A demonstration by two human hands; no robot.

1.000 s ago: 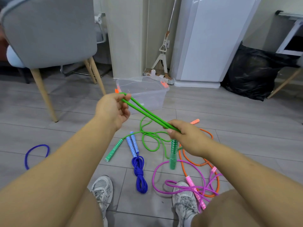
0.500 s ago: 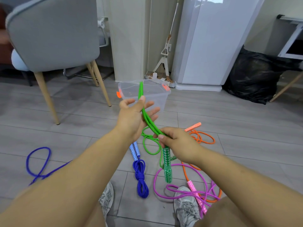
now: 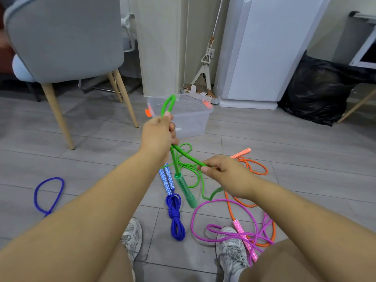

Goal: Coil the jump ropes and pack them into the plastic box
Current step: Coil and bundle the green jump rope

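Left hand (image 3: 156,137) grips folded green plastic jump rope (image 3: 187,157), loop upward. Right hand (image 3: 227,176) pinches a strand. Green handle (image 3: 186,190) dangles. Clear plastic box (image 3: 189,121) sits beyond on the floor.

Grey wood-look planks cover the floor (image 3: 61,129). At the left stands a grey upholstered chair (image 3: 65,37) on pale wooden legs. Further back a beige wall panel (image 3: 160,43) rises beside a tall white cabinet (image 3: 264,47) — possibly an appliance — with a long-handled mop (image 3: 206,62) leaning between them. A black bag (image 3: 317,92) slumps at the right, near a white frame (image 3: 364,49) at the edge.
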